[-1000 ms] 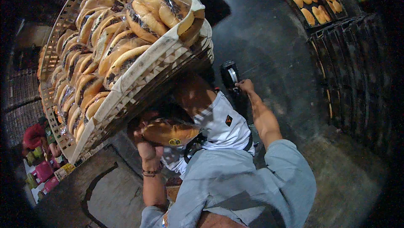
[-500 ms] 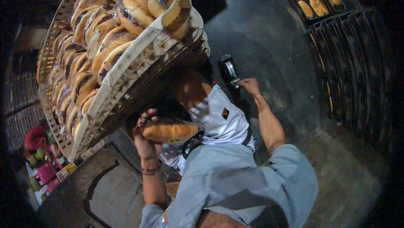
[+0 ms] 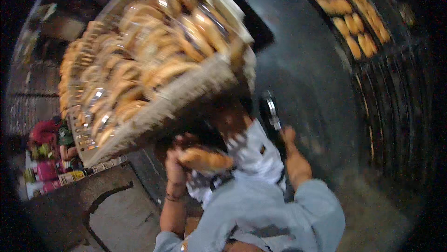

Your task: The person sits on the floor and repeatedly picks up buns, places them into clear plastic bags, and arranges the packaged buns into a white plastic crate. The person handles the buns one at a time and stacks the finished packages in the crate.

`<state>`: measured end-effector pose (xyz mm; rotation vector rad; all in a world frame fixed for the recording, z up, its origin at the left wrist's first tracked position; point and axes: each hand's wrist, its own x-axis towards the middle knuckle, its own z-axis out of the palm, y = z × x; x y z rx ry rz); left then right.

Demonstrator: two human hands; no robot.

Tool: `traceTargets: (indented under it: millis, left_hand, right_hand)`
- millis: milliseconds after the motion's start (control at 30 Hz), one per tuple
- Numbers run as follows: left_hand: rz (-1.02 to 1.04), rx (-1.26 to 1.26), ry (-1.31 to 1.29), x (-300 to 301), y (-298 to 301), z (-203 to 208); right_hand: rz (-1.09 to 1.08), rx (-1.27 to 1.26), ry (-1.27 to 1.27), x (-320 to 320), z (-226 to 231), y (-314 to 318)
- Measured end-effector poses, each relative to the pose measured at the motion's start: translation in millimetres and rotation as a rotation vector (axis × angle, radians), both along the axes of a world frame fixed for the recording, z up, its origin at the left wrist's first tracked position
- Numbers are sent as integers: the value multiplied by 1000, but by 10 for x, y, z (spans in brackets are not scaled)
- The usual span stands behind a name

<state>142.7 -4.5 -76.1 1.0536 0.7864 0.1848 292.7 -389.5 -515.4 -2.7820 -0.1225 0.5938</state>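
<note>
My left hand [image 3: 174, 164] is wrapped round one end of a long golden bread roll [image 3: 207, 159], held level above my lap. Clear plastic showed around this roll a moment ago; blur now hides most of it. To the right stands a black tape dispenser [image 3: 271, 109] with a pale, shiny roll. My right hand [image 3: 290, 136] is just on the near side of it, fingers drawn together. Whatever they pinch is too blurred to make out. A pale plastic crate [image 3: 188, 100] full of bagged, dark-filled bread rolls [image 3: 139, 68] stands in front of me to the left.
Dark baking trays holding unbagged rolls [image 3: 356, 28] lie at the far right, beside a row of dark stacked trays [image 3: 396, 107]. At the left, a person in red [image 3: 44, 133] is near pink and green items [image 3: 46, 170]. My white shorts [image 3: 260, 159] are below the crate.
My view has shifted, so the scene sits lower and further right, with heavy blur. My right hand has drawn back slightly from the dispenser's near end. The left still holds the roll.
</note>
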Motion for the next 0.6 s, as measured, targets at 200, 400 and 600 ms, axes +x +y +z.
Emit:
traceTargets:
  millis: [200, 400, 600]
  left_hand:
    - [-347, 57, -239, 155, 59, 376]
    - [-322, 301, -429, 112, -28, 863]
    - [-226, 655, -566, 164, 18, 1292]
  right_hand:
    - [-246, 428, 38, 28, -235, -296]
    - [-496, 1275, 426, 583, 2754, 748]
    - [249, 1604, 483, 451, 4855, 1218]
